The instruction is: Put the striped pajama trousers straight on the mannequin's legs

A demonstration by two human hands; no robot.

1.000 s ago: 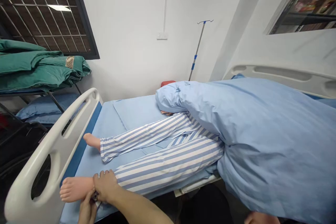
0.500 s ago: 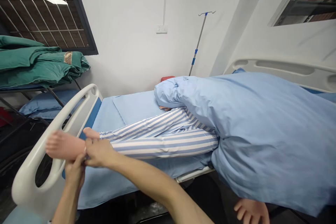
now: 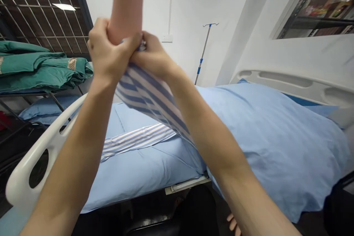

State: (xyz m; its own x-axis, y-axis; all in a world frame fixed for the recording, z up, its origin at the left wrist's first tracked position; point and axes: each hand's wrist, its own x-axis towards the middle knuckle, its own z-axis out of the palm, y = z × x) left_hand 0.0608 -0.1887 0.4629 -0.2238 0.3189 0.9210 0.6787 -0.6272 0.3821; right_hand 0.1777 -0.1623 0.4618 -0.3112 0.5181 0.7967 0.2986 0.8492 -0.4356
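Note:
A mannequin's bare leg [image 3: 128, 3] is raised steeply above the bed, its upper end cut off by the frame's top edge. My left hand [image 3: 106, 51] is wrapped round it just at the trouser cuff. Close beside, my right hand [image 3: 152, 55] is closed on the bunched cuff of the blue-and-white striped trousers [image 3: 155, 96]. The raised trouser leg slants down to the right, partly behind my right forearm. The other striped trouser leg [image 3: 141, 138] lies flat on the blue sheet [image 3: 124, 180]; its foot is hidden behind my left forearm.
A blue quilt [image 3: 265, 132] covers the bed's right part. The white footboard [image 3: 20, 177] rises at the left, the headboard [image 3: 293, 79] at the far right. An IV pole [image 3: 203, 53] stands behind. Green folded cloth [image 3: 44, 70] lies on a rack. Mannequin fingers [image 3: 233, 225] show low down.
The mannequin's near leg has gone from lying low by the footboard to steeply raised, with both my hands moving up and right on it. The view has shifted slightly.

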